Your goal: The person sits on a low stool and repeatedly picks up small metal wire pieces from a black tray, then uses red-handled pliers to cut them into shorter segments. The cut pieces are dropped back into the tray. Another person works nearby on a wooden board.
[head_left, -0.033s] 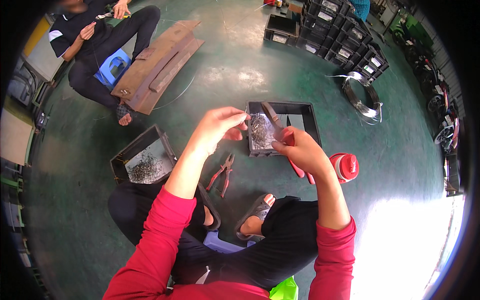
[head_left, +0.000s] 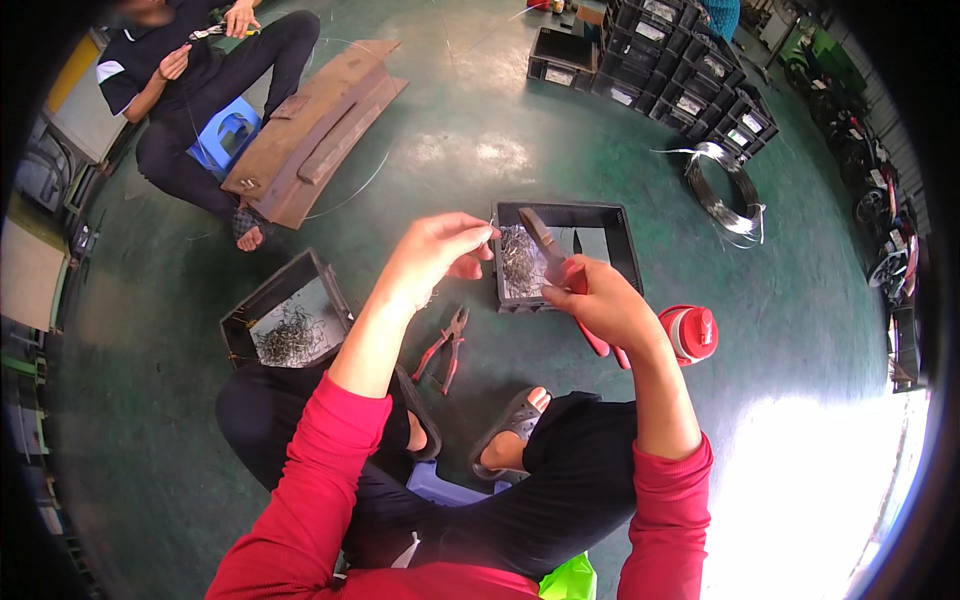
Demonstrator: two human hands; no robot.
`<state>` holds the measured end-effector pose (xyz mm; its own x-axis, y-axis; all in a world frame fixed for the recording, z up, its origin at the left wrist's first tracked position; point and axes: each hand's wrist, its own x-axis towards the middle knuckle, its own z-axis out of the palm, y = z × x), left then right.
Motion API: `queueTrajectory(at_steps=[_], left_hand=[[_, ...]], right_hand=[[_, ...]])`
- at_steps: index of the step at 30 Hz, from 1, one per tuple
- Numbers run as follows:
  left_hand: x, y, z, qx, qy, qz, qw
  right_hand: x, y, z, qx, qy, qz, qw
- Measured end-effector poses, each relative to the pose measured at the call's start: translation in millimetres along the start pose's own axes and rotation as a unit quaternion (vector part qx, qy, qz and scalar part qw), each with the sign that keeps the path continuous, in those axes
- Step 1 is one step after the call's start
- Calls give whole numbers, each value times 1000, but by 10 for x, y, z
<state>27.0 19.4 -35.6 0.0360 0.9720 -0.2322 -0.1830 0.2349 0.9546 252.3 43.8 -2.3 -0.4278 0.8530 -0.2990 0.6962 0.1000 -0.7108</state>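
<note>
My left hand (head_left: 440,255) is raised over the floor, thumb and forefinger pinched on a thin piece of wire (head_left: 493,222). Beside it, my right hand (head_left: 605,300) grips red-handled pliers (head_left: 545,245), their metal head pointing up and left near the left fingertips. Behind both hands sits a black crate (head_left: 620,260) with a pile of short bent wire pieces (head_left: 518,262) at its left side. Another pair of red-handled pliers (head_left: 442,350) lies on the floor below my left hand. A second black crate (head_left: 335,285) at the left holds more wire pieces (head_left: 290,338).
A red-lidded jug (head_left: 693,335) stands right of my right forearm. A wire coil (head_left: 725,195) and stacked black crates (head_left: 670,70) are farther back. At the upper left, a co-worker (head_left: 190,90) sits holding pliers beside flattened cardboard (head_left: 320,140).
The head of the pliers in my right hand has tipped slightly to the left, toward my left fingers. My left hand has hardly moved.
</note>
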Motion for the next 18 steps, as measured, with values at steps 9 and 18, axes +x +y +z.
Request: queueTrajectory(at_steps=[9,18], left_hand=[[393,-308,55,176,76,6,981],[1622,-931,-609,226,138,113,958]], right_hand=[[-6,-33,-149,-16,69,11,997],[-114,260,-459,-6,102,98,990]])
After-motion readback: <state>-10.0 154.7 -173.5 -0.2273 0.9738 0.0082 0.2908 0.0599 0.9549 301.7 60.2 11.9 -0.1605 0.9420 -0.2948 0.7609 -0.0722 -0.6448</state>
